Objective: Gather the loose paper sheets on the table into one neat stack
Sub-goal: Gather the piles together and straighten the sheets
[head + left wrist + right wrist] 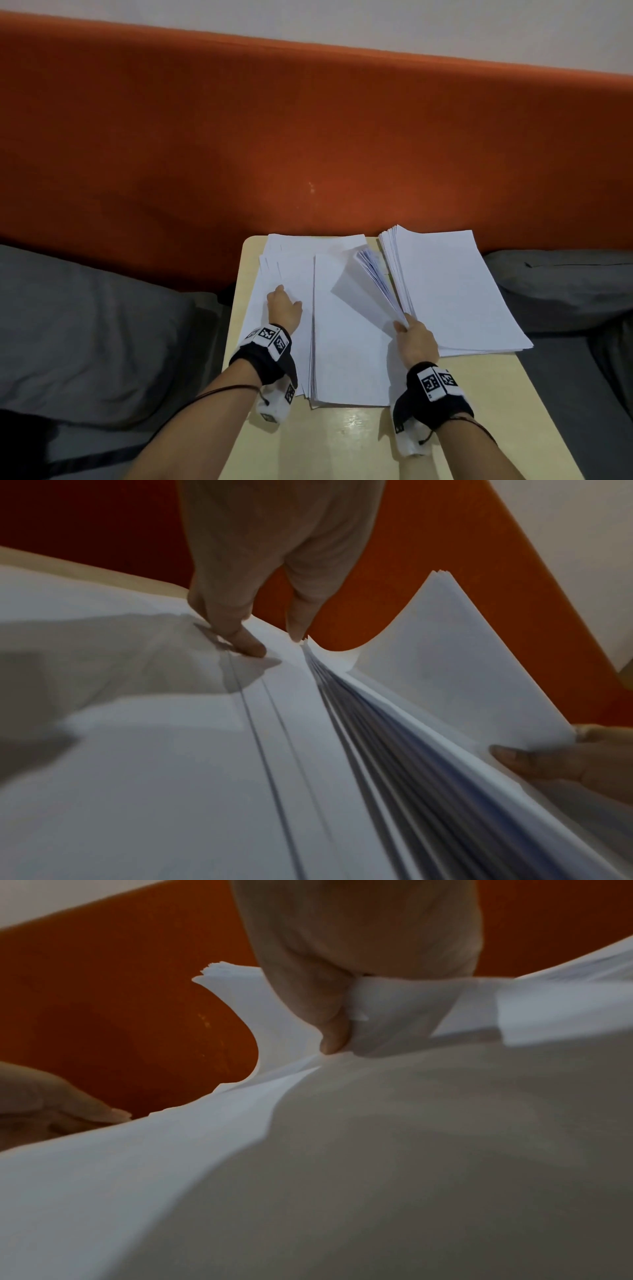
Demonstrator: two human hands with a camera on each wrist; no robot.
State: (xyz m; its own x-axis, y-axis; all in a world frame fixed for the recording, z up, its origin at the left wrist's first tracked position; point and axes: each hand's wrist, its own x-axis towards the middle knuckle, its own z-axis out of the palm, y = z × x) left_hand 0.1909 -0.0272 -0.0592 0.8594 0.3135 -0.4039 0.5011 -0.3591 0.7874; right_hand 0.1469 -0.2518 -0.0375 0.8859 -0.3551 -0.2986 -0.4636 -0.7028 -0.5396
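Observation:
White paper sheets cover the far half of a small beige table (359, 442). A spread pile (346, 342) lies in the middle and left, and a thicker fanned stack (452, 291) lies on the right. My left hand (284, 305) rests flat on the left sheets (154, 750), fingers (246, 645) straight and pressing down. My right hand (411, 335) pinches the near corner of a bundle of sheets (370, 284) and lifts it, tilted, off the middle pile. In the right wrist view the thumb (329, 1031) presses the bundle (246, 1010) against hidden fingers.
An orange upholstered backrest (308, 137) rises directly behind the table. Grey cushions (85, 325) lie to the left, and another (565, 284) to the right. Bare tabletop shows only along the near edge.

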